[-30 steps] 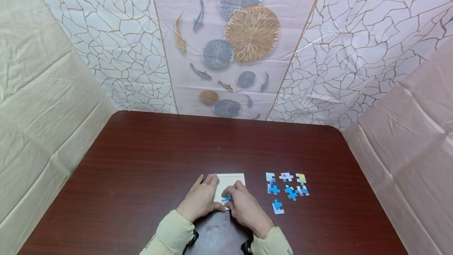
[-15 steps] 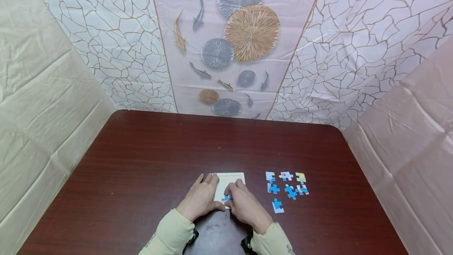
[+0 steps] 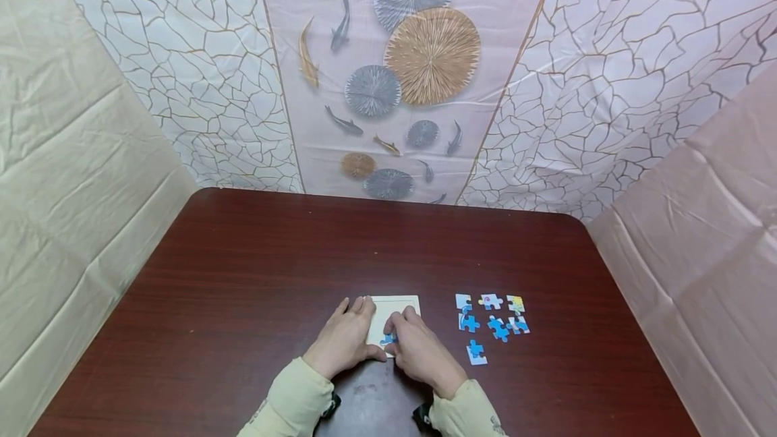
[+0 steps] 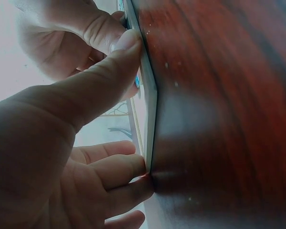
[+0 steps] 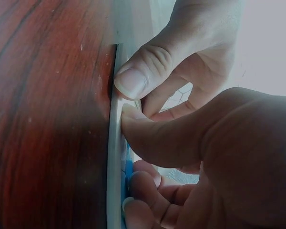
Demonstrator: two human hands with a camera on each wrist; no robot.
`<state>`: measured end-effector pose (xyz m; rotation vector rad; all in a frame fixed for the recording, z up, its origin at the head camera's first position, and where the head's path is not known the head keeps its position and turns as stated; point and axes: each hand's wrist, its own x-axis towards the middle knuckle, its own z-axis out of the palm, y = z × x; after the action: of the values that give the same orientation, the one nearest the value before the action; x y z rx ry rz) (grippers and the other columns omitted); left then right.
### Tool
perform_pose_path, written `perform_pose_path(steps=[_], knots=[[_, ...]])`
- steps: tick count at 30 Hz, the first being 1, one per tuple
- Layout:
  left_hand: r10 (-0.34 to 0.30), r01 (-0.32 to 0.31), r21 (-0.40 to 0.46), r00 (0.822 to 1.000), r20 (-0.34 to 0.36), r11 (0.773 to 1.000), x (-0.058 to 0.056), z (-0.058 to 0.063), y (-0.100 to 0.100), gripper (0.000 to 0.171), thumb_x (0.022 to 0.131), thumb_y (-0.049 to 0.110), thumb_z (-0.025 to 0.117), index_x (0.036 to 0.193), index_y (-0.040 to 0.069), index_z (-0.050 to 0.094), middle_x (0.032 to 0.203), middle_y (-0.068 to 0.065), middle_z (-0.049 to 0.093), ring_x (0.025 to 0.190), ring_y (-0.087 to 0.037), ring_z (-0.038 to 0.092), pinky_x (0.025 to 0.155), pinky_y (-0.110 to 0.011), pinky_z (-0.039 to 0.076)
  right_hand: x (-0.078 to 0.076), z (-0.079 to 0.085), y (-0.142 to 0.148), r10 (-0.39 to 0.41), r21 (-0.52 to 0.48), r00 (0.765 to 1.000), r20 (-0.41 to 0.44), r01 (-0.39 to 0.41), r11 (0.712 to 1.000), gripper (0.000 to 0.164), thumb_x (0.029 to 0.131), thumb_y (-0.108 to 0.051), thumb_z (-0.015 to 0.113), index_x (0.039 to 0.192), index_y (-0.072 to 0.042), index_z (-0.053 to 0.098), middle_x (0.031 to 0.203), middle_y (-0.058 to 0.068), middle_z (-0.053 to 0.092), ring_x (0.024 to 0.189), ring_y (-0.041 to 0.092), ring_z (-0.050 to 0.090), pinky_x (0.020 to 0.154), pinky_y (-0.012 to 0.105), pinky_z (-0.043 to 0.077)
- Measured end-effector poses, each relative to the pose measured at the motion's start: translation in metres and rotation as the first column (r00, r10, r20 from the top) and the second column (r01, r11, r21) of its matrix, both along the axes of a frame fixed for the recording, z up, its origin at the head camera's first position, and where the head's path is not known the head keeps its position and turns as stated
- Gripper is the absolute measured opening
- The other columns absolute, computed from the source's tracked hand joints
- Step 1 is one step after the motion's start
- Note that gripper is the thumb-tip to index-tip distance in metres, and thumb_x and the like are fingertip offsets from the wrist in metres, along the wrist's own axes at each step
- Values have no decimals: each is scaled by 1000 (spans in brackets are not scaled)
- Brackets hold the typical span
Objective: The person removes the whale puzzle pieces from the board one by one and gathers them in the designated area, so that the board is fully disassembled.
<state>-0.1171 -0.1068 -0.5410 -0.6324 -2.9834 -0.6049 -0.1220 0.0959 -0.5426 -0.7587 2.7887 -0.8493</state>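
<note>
A small cream puzzle board lies flat near the table's front edge. My left hand holds it at the left, with the thumb on the near edge and the fingers along the left side. A blue puzzle piece shows on the board's lower part, partly covered by my right hand. The right thumb and curled fingers pinch at this piece; in the right wrist view, a blue edge shows beside the fingertips. How the piece sits in the board is hidden.
Several loose blue-and-white puzzle pieces lie to the right of the board, one of them, a corner piece, nearer the front. The dark red wooden table is bounded by patterned cloth behind and plain cloth at both sides.
My right fingers have shifted slightly over the blue piece, showing a little more of the board. The left hand and the loose pieces stay in place.
</note>
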Motion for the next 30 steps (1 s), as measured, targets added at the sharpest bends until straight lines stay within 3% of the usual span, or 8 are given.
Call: perform_pose_path(steps=[13, 30], knots=[[-11, 10, 20, 999, 33, 1000, 0, 2, -1, 107, 77, 51, 101, 150, -12, 55, 152, -35, 66, 148, -45, 64, 130, -64, 45, 1, 5, -2, -22, -8, 999, 33, 23, 1000, 22, 99, -8, 83, 103, -17, 63, 100, -6, 47, 83, 9, 49, 76, 27, 53], [-5, 5, -13, 1000, 0, 1000, -2, -6, -1, 106, 77, 55, 100, 150, -9, 58, 154, -32, 66, 148, -41, 65, 130, -62, 46, -1, 7, -1, -17, -39, 999, 47, 19, 999, 26, 98, -6, 80, 99, -20, 59, 99, -5, 47, 82, 9, 49, 76, 28, 51]])
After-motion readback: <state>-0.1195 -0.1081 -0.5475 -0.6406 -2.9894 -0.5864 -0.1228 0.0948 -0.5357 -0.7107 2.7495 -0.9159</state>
